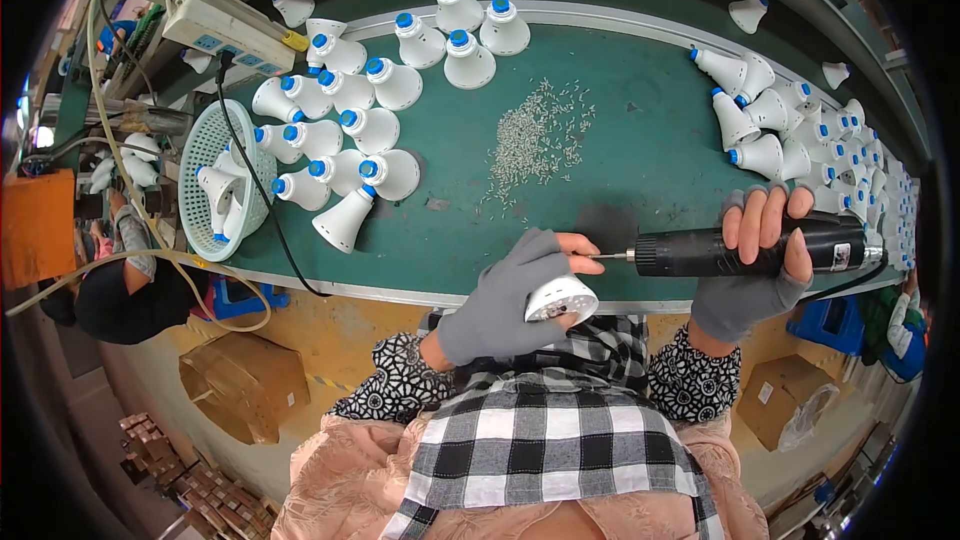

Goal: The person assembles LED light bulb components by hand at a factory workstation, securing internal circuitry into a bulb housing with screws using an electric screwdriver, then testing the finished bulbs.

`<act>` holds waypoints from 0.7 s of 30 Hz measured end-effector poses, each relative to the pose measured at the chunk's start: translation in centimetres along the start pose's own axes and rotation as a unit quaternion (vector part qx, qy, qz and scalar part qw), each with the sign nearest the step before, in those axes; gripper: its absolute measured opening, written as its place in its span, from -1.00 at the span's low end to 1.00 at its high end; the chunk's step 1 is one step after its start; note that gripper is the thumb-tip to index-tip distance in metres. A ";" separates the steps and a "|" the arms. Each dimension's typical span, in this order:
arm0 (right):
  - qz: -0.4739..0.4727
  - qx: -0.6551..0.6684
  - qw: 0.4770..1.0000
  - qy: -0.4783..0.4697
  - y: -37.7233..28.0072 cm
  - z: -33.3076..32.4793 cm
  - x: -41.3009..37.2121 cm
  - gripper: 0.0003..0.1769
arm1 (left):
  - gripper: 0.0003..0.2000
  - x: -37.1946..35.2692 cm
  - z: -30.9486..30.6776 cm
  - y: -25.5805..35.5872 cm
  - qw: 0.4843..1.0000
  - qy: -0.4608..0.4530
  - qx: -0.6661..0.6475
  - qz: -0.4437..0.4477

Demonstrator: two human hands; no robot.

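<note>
My left hand (515, 295), in a grey fingerless glove, is closed around a white lamp housing (562, 300) whose open round face is turned up toward me. My right hand (755, 260), gloved the same way, grips a black electric screwdriver (685, 252) held level. Its thin bit points left and ends at the fingertips of my left hand, where a screw, if there is one, is too small to make out. Beyond my hands a loose pile of small silver screws (535, 135) is spread on the green worktable (620, 70).
Several white lamp housings with blue caps (390, 85) stand at the back left, and many more (830, 145) crowd the right side. A pale green basket (190, 180) holds a few. A power strip (225, 35) with a black cord sits left. Cardboard boxes (245, 385) stand on the floor.
</note>
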State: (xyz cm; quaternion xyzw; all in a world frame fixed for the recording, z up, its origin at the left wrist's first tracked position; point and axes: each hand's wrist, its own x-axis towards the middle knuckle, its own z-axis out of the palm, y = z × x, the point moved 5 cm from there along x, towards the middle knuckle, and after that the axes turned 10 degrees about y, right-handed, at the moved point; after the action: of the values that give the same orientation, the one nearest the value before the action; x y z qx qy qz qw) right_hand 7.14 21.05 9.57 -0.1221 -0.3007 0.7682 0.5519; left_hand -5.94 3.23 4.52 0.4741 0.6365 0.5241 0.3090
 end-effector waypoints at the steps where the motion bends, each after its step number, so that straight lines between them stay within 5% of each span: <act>1: -0.013 -0.010 1.000 0.012 -0.2 -0.1 0.0 -0.74 | -0.60 0.0 0.1 -0.3 0.999 -0.005 -0.026 -0.021; 5: -0.075 -0.047 0.994 0.058 -2.1 -0.4 -0.6 -0.73 | -0.59 0.0 0.8 -3.2 0.974 0.067 -0.175 -0.130; 8: -0.097 -0.042 0.992 0.072 -3.0 -0.3 -1.8 -0.72 | -0.60 -1.0 2.3 -5.5 0.887 0.113 -0.289 -0.341; 21: -0.093 -0.161 0.982 0.035 -1.7 0.1 -5.9 -0.73 | -0.61 -0.9 3.3 -5.2 0.918 0.135 -0.214 -0.306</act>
State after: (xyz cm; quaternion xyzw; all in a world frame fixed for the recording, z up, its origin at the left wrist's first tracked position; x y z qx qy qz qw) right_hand 10.52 15.91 9.75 -0.2078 -0.4112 0.6502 0.6042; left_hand -4.08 3.64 -1.39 0.1034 0.6585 0.5871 0.4593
